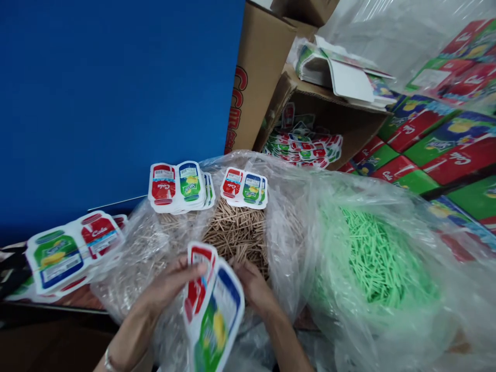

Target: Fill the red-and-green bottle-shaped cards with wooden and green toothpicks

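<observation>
Above the bag of wooden sticks, both hands' fingers pinched on a printed card.

Clear plastic bags of wooden sticks carry two printed card stacks.

I can't see my right hand whole: the printed card covers its fingers, and the card itself is blurred and runs off the bottom edge. The label stack at left is smeared too. The print on the labels in the cardboard box is too small to read.
</observation>
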`<state>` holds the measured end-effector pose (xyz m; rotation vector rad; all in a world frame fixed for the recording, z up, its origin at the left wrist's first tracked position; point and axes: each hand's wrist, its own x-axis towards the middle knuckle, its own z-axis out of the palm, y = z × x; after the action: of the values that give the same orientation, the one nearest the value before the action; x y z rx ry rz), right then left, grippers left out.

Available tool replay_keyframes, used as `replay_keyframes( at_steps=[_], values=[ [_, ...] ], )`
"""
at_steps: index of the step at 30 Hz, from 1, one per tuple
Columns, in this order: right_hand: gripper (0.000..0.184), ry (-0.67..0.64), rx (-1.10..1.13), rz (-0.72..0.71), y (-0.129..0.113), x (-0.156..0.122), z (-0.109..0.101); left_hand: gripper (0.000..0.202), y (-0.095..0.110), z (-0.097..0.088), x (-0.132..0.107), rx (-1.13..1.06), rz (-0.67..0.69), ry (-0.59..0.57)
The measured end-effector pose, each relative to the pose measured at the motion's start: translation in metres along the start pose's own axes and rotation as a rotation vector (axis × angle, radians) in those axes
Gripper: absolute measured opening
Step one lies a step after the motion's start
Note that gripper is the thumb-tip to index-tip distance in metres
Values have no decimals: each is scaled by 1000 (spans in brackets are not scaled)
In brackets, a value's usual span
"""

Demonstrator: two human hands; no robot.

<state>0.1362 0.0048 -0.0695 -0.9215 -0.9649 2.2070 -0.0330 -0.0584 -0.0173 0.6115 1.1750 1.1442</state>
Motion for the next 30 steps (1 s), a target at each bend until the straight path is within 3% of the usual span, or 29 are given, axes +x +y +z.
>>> replay_keyframes(
  at_steps=[2,4,6,8,16,21,26,30],
  values=[
    [30,0,95,30,-8,-1,-1,32,-9,0,-13,272,-54,-274],
    [32,-11,170,51,-13,-3,1,28,-22,8,-20,643,47,-480],
    [33,-29,215,71,-14,-6,5,23,-35,19,-20,968,177,-487],
    [34,-54,240,94,-11,-10,10,19,-43,29,-18,1122,218,-427],
    [40,-89,274,67,1,-21,11,26,-51,32,-18,972,218,-329],
    [31,-93,303,8,-3,-20,11,19,-54,38,-23,969,293,-477],
    [32,-70,382,74,0,-19,10,28,-55,39,-20,938,290,-244],
    [35,-73,345,20,7,-19,9,23,-56,36,-19,915,289,-276]
  ],
)
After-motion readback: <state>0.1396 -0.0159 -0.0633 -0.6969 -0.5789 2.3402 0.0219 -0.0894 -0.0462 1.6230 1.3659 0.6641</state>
